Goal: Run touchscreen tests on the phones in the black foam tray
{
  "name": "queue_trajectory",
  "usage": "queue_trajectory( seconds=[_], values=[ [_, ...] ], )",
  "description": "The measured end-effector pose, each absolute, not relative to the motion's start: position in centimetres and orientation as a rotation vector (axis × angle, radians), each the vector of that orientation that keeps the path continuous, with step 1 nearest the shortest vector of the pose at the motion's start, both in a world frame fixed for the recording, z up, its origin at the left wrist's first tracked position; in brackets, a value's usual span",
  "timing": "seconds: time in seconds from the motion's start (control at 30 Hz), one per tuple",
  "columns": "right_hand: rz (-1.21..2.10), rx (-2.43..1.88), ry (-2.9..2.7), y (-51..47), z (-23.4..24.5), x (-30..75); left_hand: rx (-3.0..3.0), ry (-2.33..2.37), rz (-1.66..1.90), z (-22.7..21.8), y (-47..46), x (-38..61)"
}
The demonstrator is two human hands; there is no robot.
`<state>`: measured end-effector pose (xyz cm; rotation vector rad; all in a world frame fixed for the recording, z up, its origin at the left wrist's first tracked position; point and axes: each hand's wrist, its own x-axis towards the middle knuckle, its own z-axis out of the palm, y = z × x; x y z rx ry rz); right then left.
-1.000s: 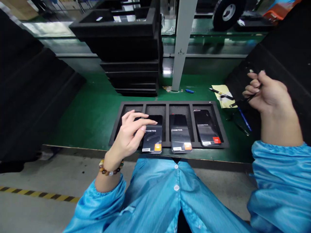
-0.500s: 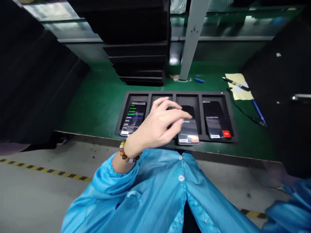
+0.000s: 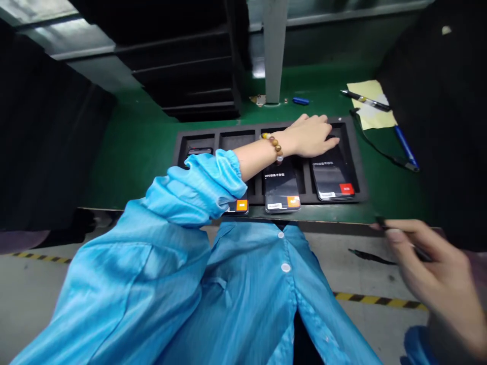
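Observation:
A black foam tray [image 3: 359,172] with several slots lies on the green bench, a dark phone in each slot. My left hand [image 3: 310,136], a bead bracelet on its wrist, reaches across the tray. Its fingers lie stretched out over the top end of the rightmost phone [image 3: 333,180], whose screen shows white text and a red button. The phone beside it [image 3: 280,191] has an orange button. My sleeve hides most of the second phone [image 3: 239,205] and the leftmost phone [image 3: 200,150]. My right hand [image 3: 429,274] is low at the right, blurred, pinching a thin dark tool [image 3: 380,223].
A stack of black trays [image 3: 182,76] and a grey post [image 3: 274,50] stand behind the tray. A yellow note [image 3: 371,116], a pen [image 3: 365,100], a blue pen [image 3: 405,147] and a black cable lie at the right. Dark foam blocks flank both sides.
My left hand has moved from the middle phones to the rightmost one. My right hand has come back into view low at the right. The camera has tilted down.

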<state>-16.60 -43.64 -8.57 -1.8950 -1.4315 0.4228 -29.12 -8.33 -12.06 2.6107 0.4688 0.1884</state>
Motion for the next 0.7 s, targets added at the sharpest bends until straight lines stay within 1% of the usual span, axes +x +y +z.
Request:
queue_trajectory(
  seconds=[0.1,0.27,0.37,0.53,0.7],
  values=[
    [0.537,-1.816,-1.435,-43.1,-11.2,-17.5,2.559,0.438,0.223,-12.3,-8.5,-29.4],
    [0.551,-1.659,-1.551,-41.7,-14.1,-16.9,2.541,0.437,0.151,-11.4,-9.4,-30.1],
    [0.527,-1.575,-1.636,-41.5,-14.4,-16.5,2.54,0.417,0.139,-11.3,-9.6,-30.3],
    [0.508,-1.558,-1.704,-41.5,-14.5,-15.7,2.529,0.406,0.157,-11.5,-9.5,-30.3],
    [0.572,-1.545,-1.709,-41.2,-14.4,-15.1,2.524,0.403,0.152,-11.5,-9.7,-30.3]
  ],
)
